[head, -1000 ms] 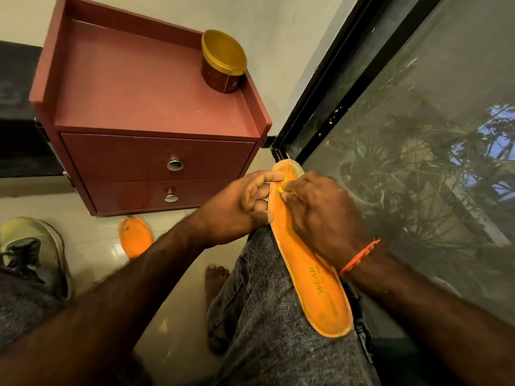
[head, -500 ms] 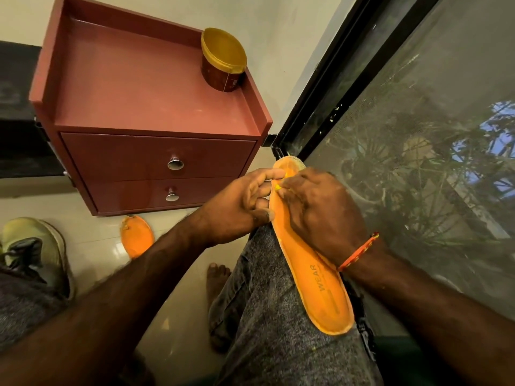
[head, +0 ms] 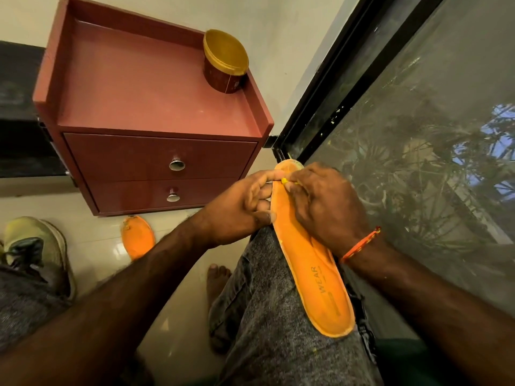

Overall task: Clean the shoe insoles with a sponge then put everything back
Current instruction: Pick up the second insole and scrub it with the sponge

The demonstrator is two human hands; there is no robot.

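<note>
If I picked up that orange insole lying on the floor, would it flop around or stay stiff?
Probably floppy and light: the insole on the floor looks thin and flat. Its twin, the insole on the knee, is just as thin. It shouldn't roll, since it lies flat.

Insole (head: 312,263) on knee; second insole (head: 138,236) on floor before cabinet (head: 156,160).

Domestic room, a corner of a home. Reddish-brown bedside cabinet (head: 156,112) with two knobbed drawers stands on a glossy cream tiled floor (head: 92,246) against a plain pale wall (head: 278,37). Gold-lidded tub (head: 225,61) on the cabinet top. Dark-framed screened window (head: 418,135), foliage outside. A worn sneaker (head: 36,246) on the floor; a bare foot (head: 217,277) beside it.
</note>
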